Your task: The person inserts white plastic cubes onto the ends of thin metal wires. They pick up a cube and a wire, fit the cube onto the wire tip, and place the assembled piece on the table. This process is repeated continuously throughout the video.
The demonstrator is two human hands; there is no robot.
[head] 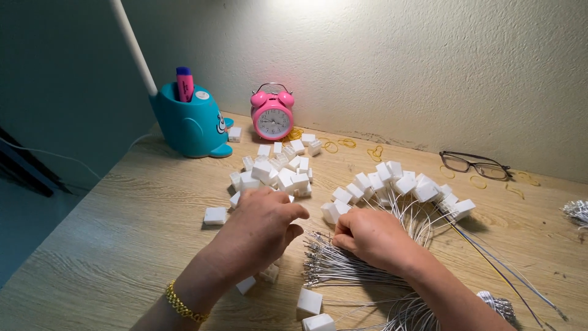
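Note:
My left hand (260,228) hovers over the wooden desk (122,233), fingers curled with thumb and forefinger pinched together; what it holds is hidden. My right hand (367,236) rests on a bundle of thin white wires with metal ends (334,266), fingers closed on some of them. A pile of small white plastic blocks (278,171) lies just beyond my left hand. A fan of white blocks attached to wires (398,184) spreads beyond my right hand. A gold bracelet (180,304) is on my left wrist.
A teal whale-shaped pen holder (190,125) with a pink marker and a pink twin-bell alarm clock (272,116) stand by the wall. Yellow rubber bands (343,144), eyeglasses (476,164) and another wire bundle (577,211) lie farther right. Loose white blocks (309,303) sit near the front edge.

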